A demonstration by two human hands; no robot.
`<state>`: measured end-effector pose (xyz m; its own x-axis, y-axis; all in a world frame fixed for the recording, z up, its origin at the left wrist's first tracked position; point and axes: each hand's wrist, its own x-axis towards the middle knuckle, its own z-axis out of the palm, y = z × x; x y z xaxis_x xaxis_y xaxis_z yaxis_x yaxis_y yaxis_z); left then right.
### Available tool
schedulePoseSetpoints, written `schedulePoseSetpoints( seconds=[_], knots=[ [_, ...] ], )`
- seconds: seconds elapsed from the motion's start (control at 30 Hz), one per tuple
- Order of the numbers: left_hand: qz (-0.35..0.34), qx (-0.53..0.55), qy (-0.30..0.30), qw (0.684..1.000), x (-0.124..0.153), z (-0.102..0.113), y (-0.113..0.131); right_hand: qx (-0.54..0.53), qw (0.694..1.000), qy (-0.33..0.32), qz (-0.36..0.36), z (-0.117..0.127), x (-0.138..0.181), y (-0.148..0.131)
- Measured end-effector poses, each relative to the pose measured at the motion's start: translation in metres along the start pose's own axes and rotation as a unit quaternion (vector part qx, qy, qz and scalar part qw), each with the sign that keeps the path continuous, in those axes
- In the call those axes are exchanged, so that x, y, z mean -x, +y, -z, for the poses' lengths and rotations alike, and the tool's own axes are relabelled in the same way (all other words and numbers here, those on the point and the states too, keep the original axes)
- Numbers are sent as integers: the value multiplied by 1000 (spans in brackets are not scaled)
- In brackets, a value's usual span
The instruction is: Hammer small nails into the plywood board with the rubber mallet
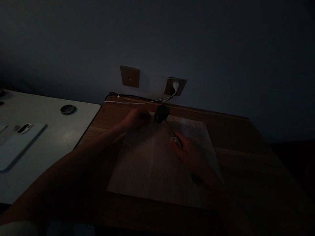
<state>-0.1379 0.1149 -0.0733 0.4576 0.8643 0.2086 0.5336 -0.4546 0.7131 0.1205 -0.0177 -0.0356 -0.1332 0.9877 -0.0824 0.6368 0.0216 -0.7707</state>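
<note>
Right hand (190, 152), fingers tight round a mallet (168, 128), left hand (136, 119) (spread and any hold unclear) by a pale board (147, 167).

Dim room, perhaps home: wall socket (169, 86), wooden table (241, 157).

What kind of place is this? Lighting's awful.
Likely a dim indoor room, maybe at home, but too dark to be sure. Signs: a wooden table against a wall, a wall socket with a plug in it, and a phone-like object on the white table alongside.
</note>
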Motion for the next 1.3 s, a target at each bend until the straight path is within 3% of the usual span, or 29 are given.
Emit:
schedulePoseSetpoints(
  seconds=[0.2,0.4,0.57,1.0,1.07,1.17,1.3],
  knots=[
    [13,-3,27,1000,3,-4,-2,-4,1000,0,4,-1,-2,-4],
    [5,43,16,999,5,-5,-5,22,1000,-13,-14,-5,-7,-12],
    [7,-5,38,999,4,-6,-4,36,999,-15,10,-10,-10,-18],
    [22,-2,73,997,6,-9,-15,46,998,-22,44,-11,-17,-23],
    [26,1,66,997,6,-8,-12,20,999,-26,22,-12,-15,-21],
    [27,6,48,998,7,-8,-9,-100,994,-18,-44,-13,-2,-15],
    [5,-17,47,999,7,-9,-7,-216,966,86,-116,-5,32,-3]
  ],
)
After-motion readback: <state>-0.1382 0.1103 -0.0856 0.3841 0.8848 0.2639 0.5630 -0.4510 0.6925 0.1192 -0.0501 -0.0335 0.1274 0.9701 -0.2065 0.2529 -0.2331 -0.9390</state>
